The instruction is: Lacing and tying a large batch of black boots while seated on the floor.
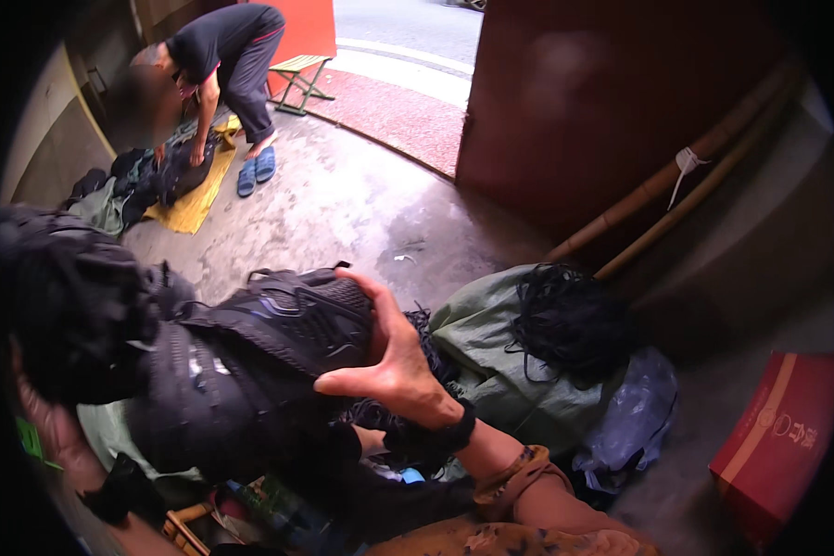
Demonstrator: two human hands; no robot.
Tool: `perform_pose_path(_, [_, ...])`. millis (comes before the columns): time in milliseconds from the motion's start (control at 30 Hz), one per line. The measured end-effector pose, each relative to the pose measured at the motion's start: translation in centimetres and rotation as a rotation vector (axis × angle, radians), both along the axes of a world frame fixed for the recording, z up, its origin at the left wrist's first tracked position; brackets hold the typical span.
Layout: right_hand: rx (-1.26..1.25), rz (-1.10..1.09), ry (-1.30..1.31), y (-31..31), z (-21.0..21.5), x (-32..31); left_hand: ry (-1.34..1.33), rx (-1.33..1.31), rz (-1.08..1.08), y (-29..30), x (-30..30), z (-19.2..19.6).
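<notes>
right hand [394, 357]: raised at centre, palm on the black shoe upper [287, 320], thumb under, fingers curled over its top, grasping it.
left hand [51, 426]: low at left, mostly hidden behind a dark bundle [69, 296]; grip cannot be told.
uppers: one held, above a green sack [491, 361].
laces [565, 320]: one tangle.
red box [778, 440]: one.
other person [222, 56]: one, bending.
</notes>
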State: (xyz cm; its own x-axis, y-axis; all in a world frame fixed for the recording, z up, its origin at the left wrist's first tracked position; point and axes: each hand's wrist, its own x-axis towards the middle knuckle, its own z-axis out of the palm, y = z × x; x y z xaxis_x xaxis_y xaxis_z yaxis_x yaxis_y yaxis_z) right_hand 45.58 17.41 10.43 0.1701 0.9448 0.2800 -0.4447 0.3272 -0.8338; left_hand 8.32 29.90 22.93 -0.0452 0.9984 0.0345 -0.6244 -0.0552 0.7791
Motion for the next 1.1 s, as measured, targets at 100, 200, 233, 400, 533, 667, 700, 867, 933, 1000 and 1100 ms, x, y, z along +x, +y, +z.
perform_pose_path(100, [-0.046,-0.21,-0.179,-0.8,-1.7,5.2,-0.04,0.008,-0.134,4.2,6.8,0.4])
perform_pose_path(200, [-0.056,-0.377,-0.209,-1.9,-1.9,11.3,-0.013,0.006,-0.18,6.4,17.5,-3.2])
perform_pose_path(233, [-0.057,-0.422,-0.206,-2.1,-1.8,13.3,-0.058,0.007,-0.241,7.1,20.5,-3.6])
perform_pose_path(400, [-0.023,-0.635,-0.32,-3.4,1.4,21.5,-0.237,0.11,-0.573,9.0,32.0,-5.7])
perform_pose_path(533, [-0.023,-0.776,-0.645,-4.3,-1.0,25.0,0.211,0.172,-0.587,7.6,34.0,-12.5])
perform_pose_path(667, [-0.244,-0.891,-1.042,-7.7,-14.4,28.5,0.793,-0.391,-0.629,3.9,27.7,-20.8])
perform_pose_path(700, [-0.397,-0.875,-1.032,-10.0,-19.2,29.3,0.786,-0.407,-0.68,2.7,26.4,-20.8])
perform_pose_path(867, [-0.555,-0.907,-0.932,-8.9,-23.6,30.5,0.775,-0.514,-0.525,-2.4,18.9,-18.7])
perform_pose_path(933, [-0.512,-0.879,-0.982,-9.6,-24.0,31.0,0.703,-0.479,-0.48,-4.1,16.7,-18.2])
perform_pose_path(1000, [-0.535,-0.845,-1.002,-9.9,-24.4,31.0,0.683,-0.457,-0.441,-5.8,14.8,-17.3])
perform_pose_path(1100, [-0.52,-0.819,-1.009,-9.5,-24.4,31.0,0.665,-0.45,-0.358,-8.7,11.8,-17.3])
